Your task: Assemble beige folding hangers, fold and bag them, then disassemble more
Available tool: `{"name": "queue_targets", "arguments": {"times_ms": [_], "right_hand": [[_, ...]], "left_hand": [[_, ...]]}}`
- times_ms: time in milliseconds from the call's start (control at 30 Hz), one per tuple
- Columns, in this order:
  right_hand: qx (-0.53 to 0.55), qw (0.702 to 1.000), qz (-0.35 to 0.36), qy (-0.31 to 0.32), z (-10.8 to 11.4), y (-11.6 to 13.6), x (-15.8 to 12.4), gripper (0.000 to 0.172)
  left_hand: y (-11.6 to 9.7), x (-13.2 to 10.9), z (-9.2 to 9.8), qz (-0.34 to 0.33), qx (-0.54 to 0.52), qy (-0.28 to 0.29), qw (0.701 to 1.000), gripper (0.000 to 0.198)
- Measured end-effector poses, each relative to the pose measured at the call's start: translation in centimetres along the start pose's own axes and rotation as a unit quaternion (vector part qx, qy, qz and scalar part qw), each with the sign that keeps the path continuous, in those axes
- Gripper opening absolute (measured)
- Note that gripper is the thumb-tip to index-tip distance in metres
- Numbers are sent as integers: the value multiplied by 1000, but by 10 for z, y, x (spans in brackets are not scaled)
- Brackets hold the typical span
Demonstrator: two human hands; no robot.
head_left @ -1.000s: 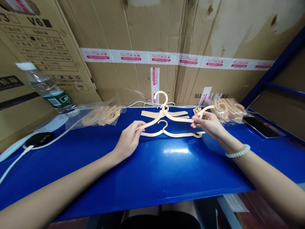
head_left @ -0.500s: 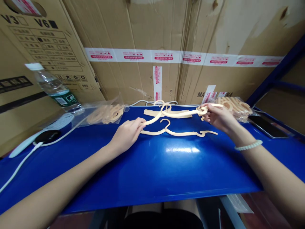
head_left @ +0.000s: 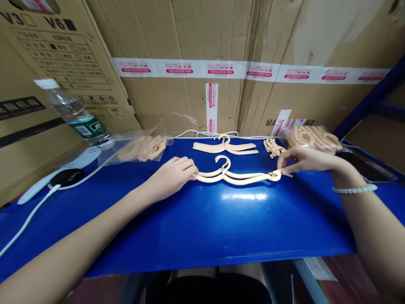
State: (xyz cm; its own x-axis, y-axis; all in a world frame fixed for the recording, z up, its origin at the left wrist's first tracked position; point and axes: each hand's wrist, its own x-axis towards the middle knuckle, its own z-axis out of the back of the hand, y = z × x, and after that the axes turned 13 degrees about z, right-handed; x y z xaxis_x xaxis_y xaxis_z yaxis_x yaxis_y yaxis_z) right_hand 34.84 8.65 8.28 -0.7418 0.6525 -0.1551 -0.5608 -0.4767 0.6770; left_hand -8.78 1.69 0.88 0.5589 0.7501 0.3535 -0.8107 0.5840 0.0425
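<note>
L hand point(head_left: 177, 177): fingers closed to a pinch on the L end of the near hanger point(head_left: 245, 182); no gap visible btwn thumb & fingers. R hand point(head_left: 303, 160): thumb & fingertips nipped together on the curled piece point(head_left: 277, 175) at that hanger's R end. Can't tell if either hand also touches the second hanger point(head_left: 242, 175), which lies just behind, nearly parallel. Near hanger is low over, or on, the blue table point(head_left: 196, 236), hook pointing away from the person; contact w/ table unclear.

Why so: held by both ends prob. b/c that keeps a long thin thing level & lets it line up w/ its neighbour. Ends pinched, so middle & hook are left free. Far hangers point(head_left: 209, 147) sit further back, apart from the near ones, prob. to leave working room in front.

Count: 2 hangers in near row, looks like 2 in far row (they overlap, so approx.). 1 heap of small parts point(head_left: 272, 147) beyond R hand, no. unclear. 2 clear bags of parts: L bag point(head_left: 144, 148), R bag point(head_left: 313, 138), set at the sides, prob. within reach. Also 1 bottle point(head_left: 87, 126), 1 brush point(head_left: 82, 158), 1 phone point(head_left: 363, 166), 1 bracelet point(head_left: 354, 189) on R wrist.
</note>
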Motion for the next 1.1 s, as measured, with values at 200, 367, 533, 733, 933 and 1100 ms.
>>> {"name": "queue_targets", "arguments": {"times_ms": [200, 367, 533, 733, 933, 1100], "right_hand": [[-104, 993, -28, 47, -7, -5, 6, 43], [-78, 994, -49, 53, -10, -4, 6, 47], [-55, 997, -45, 29, -12, -5, 4, 62], [-86, 994, -46, 47, -11, -9, 6, 52], [-126, 990, -62, 24, -7, -17, 6, 51], [-173, 983, -60, -17, -6, -19, 8, 53]], "left_hand": [[-4, 0, -4, 13, -32, 13, 999, 17], [-2, -2, -1, 48, -83, 16, 995, 17], [6, -4, -9, 91, -132, 25, 987, 27], [5, -3, -16, 86, -177, 19, 980, 29], [-4, -1, -21, 89, -202, -16, 975, 24], [-6, 0, -27, 96, -204, -46, 973, 25]]}}
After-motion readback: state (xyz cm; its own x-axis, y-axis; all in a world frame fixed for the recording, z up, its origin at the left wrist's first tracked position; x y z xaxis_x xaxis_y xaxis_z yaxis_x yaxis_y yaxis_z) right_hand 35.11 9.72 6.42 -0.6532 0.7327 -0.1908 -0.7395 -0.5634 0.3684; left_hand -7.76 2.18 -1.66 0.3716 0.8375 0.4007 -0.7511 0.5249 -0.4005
